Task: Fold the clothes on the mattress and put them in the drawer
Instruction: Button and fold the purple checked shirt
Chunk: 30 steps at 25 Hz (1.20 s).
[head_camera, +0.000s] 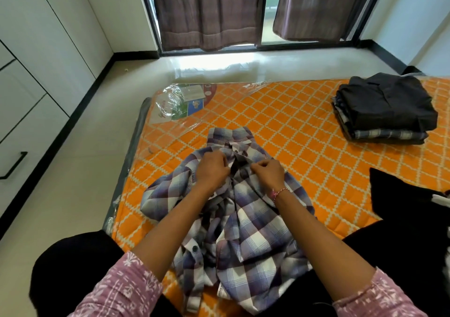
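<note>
A purple-and-white checked shirt (248, 238) lies spread and crumpled on the orange patterned mattress (304, 126), collar pointing away from me. My left hand (212, 170) pinches the left edge of the shirt's front opening just below the collar. My right hand (267, 173) pinches the right edge beside it. Both hands meet at the button placket. A stack of folded dark and checked clothes (384, 109) sits at the mattress's far right.
A black garment (401, 195) lies on the mattress at my right. White drawers with a black handle (14, 165) line the left wall. Pale floor (73, 182) runs between them and the mattress. Curtained windows (209, 12) stand beyond.
</note>
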Each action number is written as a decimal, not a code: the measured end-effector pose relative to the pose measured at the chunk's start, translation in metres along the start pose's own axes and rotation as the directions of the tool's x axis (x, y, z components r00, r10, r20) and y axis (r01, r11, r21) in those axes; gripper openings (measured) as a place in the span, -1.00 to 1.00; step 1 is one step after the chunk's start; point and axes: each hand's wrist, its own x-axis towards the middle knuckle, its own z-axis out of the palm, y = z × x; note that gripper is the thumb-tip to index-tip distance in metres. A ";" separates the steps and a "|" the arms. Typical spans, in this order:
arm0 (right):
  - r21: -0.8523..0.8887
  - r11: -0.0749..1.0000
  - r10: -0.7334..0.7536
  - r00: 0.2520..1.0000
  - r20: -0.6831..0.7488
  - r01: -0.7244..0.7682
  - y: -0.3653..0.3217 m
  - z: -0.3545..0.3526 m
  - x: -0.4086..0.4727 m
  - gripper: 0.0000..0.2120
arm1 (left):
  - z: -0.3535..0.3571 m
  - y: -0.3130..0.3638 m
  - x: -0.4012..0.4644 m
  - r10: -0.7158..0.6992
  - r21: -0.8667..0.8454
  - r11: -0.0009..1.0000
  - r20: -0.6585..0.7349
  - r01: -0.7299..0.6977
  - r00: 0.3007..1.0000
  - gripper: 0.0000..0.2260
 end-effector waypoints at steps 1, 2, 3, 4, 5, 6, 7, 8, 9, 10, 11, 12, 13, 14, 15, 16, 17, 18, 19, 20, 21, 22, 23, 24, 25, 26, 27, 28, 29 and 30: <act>0.041 0.999 0.014 1.000 -0.012 -0.014 -0.003 -0.001 0.000 -0.74 | -0.008 0.002 0.001 0.038 0.041 0.998 -0.010 -0.037 0.999 -0.89; 0.087 0.996 0.032 0.999 -0.002 -0.032 -0.007 0.000 -0.001 -0.75 | -0.013 0.005 0.001 0.067 0.030 0.997 -0.012 -0.067 0.998 -0.87; 0.133 0.990 0.051 0.998 0.023 -0.054 -0.011 0.001 -0.002 -0.76 | -0.016 0.008 0.000 0.080 -0.034 0.996 -0.011 -0.081 0.997 -0.87; 0.175 0.982 0.059 0.997 0.051 -0.067 -0.014 0.003 -0.004 -0.73 | -0.016 0.011 -0.002 0.077 -0.119 0.990 -0.011 -0.077 0.997 -0.87; 0.210 0.975 0.059 0.995 0.075 -0.074 -0.017 0.003 -0.006 -0.70 | -0.014 0.013 -0.005 0.063 -0.199 0.978 -0.009 -0.064 0.998 -0.88; 0.235 0.969 0.057 0.994 0.095 -0.078 -0.020 0.004 -0.008 -0.71 | -0.011 0.013 -0.007 0.040 -0.263 0.964 -0.004 -0.040 0.999 -0.88; 0.252 0.965 0.051 0.993 0.102 -0.075 -0.021 0.003 -0.011 -0.76 | -0.007 0.013 -0.010 0.013 -0.325 0.946 -0.006 -0.015 1.000 -0.88; 0.268 0.961 0.038 0.994 0.098 -0.063 -0.022 0.002 -0.012 -0.81 | -0.003 0.014 -0.012 -0.015 -0.382 0.924 -0.020 0.006 1.000 -0.87; 0.273 0.961 0.022 0.996 0.088 -0.045 -0.022 0.002 -0.016 -0.84 | 0.000 0.014 -0.015 -0.046 -0.432 0.902 -0.042 0.023 0.998 -0.87; 0.270 0.963 0.002 0.997 0.076 -0.022 -0.022 0.003 -0.019 -0.85 | 0.003 0.014 -0.018 -0.068 -0.462 0.887 -0.073 0.026 0.995 -0.88; 0.262 0.965 -0.019 0.998 0.066 0.001 -0.021 0.004 -0.021 -0.87 | 0.005 0.015 -0.020 -0.080 -0.470 0.882 -0.108 0.019 0.991 -0.88; 0.257 0.966 -0.035 0.998 0.052 0.021 -0.021 0.005 -0.024 -0.88 | 0.007 0.016 -0.022 -0.087 -0.470 0.883 -0.140 0.011 0.986 -0.89; 0.258 0.966 -0.047 0.998 0.035 0.036 -0.022 0.006 -0.025 -0.88 | 0.008 0.016 -0.023 -0.092 -0.471 0.882 -0.165 0.004 0.982 -0.90; 0.263 0.964 -0.050 0.998 0.026 0.042 -0.023 0.007 -0.026 -0.88 | 0.009 0.016 -0.022 -0.104 -0.481 0.876 -0.175 0.007 0.979 -0.90; 0.276 0.961 -0.044 0.999 0.030 0.034 -0.023 0.006 -0.027 -0.87 | 0.011 0.015 -0.021 -0.124 -0.499 0.866 -0.171 0.022 0.978 -0.91; 0.298 0.955 -0.027 0.998 0.049 0.011 -0.023 0.006 -0.026 -0.83 | 0.012 0.014 -0.020 -0.146 -0.521 0.853 -0.155 0.045 0.977 -0.91; 0.328 0.944 0.001 0.997 0.083 -0.028 -0.021 0.004 -0.026 -0.74 | 0.014 0.012 -0.020 -0.166 -0.546 0.835 -0.132 0.068 0.977 -0.93; 0.355 0.932 0.034 0.993 0.115 -0.073 -0.019 0.002 -0.026 -0.64 | 0.015 0.010 -0.021 -0.179 -0.576 0.813 -0.107 0.086 0.978 -0.94; 0.372 0.922 0.058 0.989 0.139 -0.106 -0.018 0.001 -0.025 -0.61 | 0.017 0.009 -0.022 -0.184 -0.602 0.793 -0.086 0.096 0.979 -0.95; 0.372 0.921 0.061 0.986 0.154 -0.115 -0.017 -0.001 -0.024 -0.62 | 0.018 0.007 -0.022 -0.184 -0.623 0.775 -0.070 0.101 0.980 -0.95; 0.350 0.932 0.044 0.986 0.163 -0.099 -0.017 -0.003 -0.023 -0.68 | 0.020 0.006 -0.022 -0.186 -0.644 0.758 -0.058 0.105 0.981 -0.95; 0.320 0.945 0.019 0.986 0.163 -0.071 -0.017 -0.004 -0.021 -0.76 | 0.021 0.005 -0.021 -0.193 -0.667 0.736 -0.046 0.114 0.980 -0.94; 0.303 0.952 0.000 0.988 0.152 -0.047 -0.017 -0.005 -0.020 -0.82 | 0.022 0.005 -0.021 -0.207 -0.697 0.706 -0.033 0.126 0.978 -0.94; 0.297 0.954 -0.010 0.990 0.140 -0.033 -0.018 -0.004 -0.020 -0.84 | 0.022 0.005 -0.021 -0.225 -0.731 0.668 -0.016 0.142 0.974 -0.93; 0.298 0.954 -0.012 0.991 0.135 -0.029 -0.018 -0.004 -0.019 -0.85 | 0.022 0.004 -0.021 -0.241 -0.765 0.623 0.008 0.161 0.971 -0.93; 0.305 0.952 -0.013 0.990 0.139 -0.031 -0.018 -0.003 -0.020 -0.85 | 0.021 0.004 -0.021 -0.249 -0.792 0.583 0.034 0.179 0.968 -0.92; 0.312 0.949 -0.013 0.989 0.148 -0.034 -0.019 -0.003 -0.020 -0.83 | 0.021 0.003 -0.022 -0.251 -0.809 0.555 0.058 0.193 0.966 -0.92; 0.316 0.948 -0.017 0.986 0.164 -0.036 -0.019 -0.003 -0.021 -0.79 | 0.020 0.002 -0.022 -0.248 -0.815 0.543 0.073 0.201 0.966 -0.91; 0.306 0.951 -0.024 0.983 0.182 -0.033 -0.018 -0.003 -0.021 -0.73 | 0.019 0.000 -0.022 -0.244 -0.812 0.546 0.079 0.205 0.966 -0.91; 0.271 0.962 -0.034 0.979 0.200 -0.022 -0.019 -0.004 -0.021 -0.70 | 0.019 -0.001 -0.022 -0.237 -0.803 0.560 0.080 0.203 0.968 -0.92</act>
